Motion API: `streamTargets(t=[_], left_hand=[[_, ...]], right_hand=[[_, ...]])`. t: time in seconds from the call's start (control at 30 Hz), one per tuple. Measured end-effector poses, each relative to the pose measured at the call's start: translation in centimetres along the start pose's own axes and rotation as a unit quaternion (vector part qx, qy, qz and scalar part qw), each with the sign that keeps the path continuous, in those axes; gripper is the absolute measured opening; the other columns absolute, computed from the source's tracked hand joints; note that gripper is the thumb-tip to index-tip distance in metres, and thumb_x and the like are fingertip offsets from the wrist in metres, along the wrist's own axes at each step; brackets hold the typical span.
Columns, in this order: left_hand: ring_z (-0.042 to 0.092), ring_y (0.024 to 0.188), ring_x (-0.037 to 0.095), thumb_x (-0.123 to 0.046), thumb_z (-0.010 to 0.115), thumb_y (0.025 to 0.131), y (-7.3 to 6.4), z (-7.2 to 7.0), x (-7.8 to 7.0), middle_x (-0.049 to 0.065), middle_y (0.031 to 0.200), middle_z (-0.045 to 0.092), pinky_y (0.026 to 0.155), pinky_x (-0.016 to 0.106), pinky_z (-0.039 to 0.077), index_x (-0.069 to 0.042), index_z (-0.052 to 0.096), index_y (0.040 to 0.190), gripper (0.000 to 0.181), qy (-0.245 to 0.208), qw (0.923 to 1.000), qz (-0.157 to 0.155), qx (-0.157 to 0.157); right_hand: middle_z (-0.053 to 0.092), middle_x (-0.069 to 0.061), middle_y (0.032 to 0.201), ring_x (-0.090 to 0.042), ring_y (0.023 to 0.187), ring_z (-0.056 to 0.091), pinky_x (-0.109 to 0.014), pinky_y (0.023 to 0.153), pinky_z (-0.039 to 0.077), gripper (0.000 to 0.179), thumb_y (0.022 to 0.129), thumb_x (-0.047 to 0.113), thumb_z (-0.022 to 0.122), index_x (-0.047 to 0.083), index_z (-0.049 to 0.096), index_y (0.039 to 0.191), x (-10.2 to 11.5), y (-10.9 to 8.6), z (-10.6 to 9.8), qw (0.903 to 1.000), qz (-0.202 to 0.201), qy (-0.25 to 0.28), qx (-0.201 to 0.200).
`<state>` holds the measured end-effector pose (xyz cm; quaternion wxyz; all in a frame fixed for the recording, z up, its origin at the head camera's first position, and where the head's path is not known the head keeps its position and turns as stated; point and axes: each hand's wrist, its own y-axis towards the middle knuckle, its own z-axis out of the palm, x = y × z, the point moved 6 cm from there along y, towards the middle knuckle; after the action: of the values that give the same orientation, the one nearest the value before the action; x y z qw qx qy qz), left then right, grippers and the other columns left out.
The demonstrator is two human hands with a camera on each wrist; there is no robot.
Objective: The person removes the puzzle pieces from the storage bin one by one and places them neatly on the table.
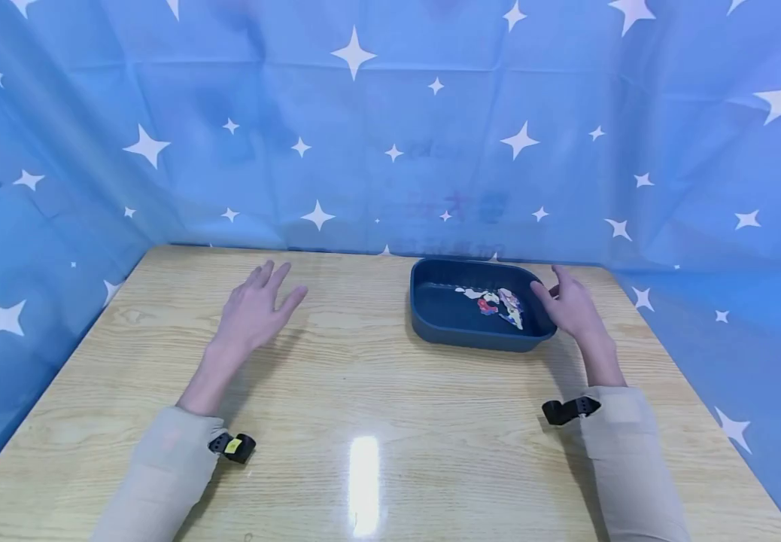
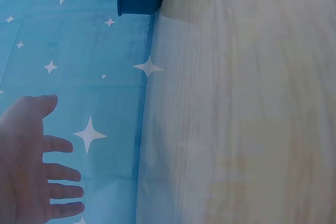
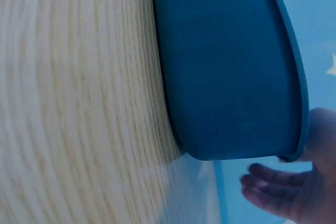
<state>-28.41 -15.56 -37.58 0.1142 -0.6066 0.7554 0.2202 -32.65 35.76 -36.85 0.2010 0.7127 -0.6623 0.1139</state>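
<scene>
The blue bin (image 1: 477, 341) looks light, stiff, best held by its rim (image 1: 478, 332); the right grip (image 1: 572, 307) straddles it, apart (left grip (image 1: 251, 312) spread, empty).

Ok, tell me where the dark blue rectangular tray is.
In the head view, the dark blue rectangular tray stands right of centre, near the far edge of the pale wood-grain table, with the right hand at its right end.
</scene>
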Motion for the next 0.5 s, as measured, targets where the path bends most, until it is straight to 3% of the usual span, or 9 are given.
streamTargets(t=[0.23, 0.5], left_hand=[[0.03, 0.142, 0.051, -0.059, 0.033, 0.105, 0.4, 0.7, -0.8, 0.031, 0.157, 0.03, 0.111, 0.067, 0.026, -0.003, 0.031, 0.157, 0.076, -0.019, 0.9998, 0.01, -0.005], [0.04, 0.136, 0.05, -0.058, 0.035, 0.105, 0.5, 0.9, -2.0, 0.031, 0.15, 0.041, 0.109, 0.063, 0.033, -0.001, 0.035, 0.154, 0.075, -0.043, 0.9986, 0.024, -0.018]], right_hand=[[0.064, -0.036, 0.104, -0.048, 0.092, 0.063, -0.061, 0.082, 0.048, 0.054, 0.106, 0.022, 0.051, -0.018, 0.04, 0.141, 0.0, 0.1, 0.4, 0.9999, -0.017, 0.001, -0.004], [0.066, -0.029, 0.092, -0.032, 0.07, 0.06, -0.044, 0.064, 0.045, 0.041, 0.104, 0.013, 0.055, -0.016, 0.052, 0.132, 0.2, 0.3, 0.6, 0.9989, -0.042, 0.005, -0.019]])
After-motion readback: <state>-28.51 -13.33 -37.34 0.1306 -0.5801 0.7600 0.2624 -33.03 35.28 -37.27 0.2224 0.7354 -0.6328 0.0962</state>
